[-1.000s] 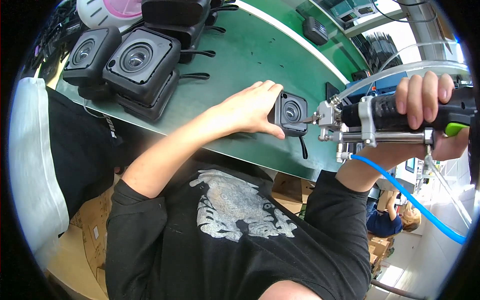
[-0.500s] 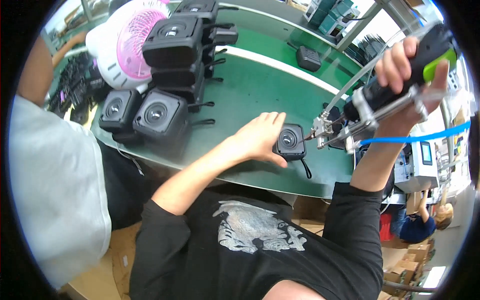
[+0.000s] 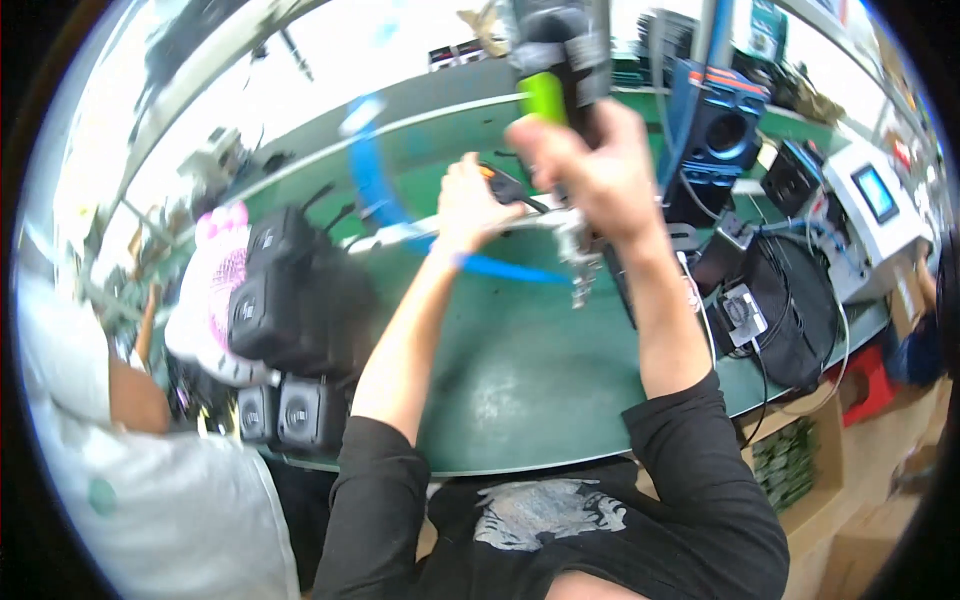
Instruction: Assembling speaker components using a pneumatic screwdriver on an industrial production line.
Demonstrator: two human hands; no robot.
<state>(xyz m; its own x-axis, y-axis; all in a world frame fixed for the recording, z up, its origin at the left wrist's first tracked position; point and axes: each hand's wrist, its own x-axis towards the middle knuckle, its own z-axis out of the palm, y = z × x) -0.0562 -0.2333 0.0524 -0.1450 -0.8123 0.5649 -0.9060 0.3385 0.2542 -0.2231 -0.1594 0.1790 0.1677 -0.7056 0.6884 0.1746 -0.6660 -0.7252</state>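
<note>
Green workbench (image 3: 520, 380), bright light behind; cardboard boxes (image 3: 880, 480) on floor at right.

- The right hand (image 3: 600, 175) grips a power screwdriver (image 3: 560, 70) with a green band, raised above the green table (image 3: 520, 370).
- The left hand (image 3: 468, 205) reaches toward a small dark object (image 3: 505, 185), possibly a speaker; blur hides contact.
- Black speakers (image 3: 285, 300) are stacked at left.

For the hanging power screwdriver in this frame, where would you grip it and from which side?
Grip the power screwdriver around its dark cylindrical body just below the green band, coming from the near side, as the right hand does. The body stands roughly upright with the metal tip pointing down at the green table, and the blue hose trails off left, so that side is less free.
</note>
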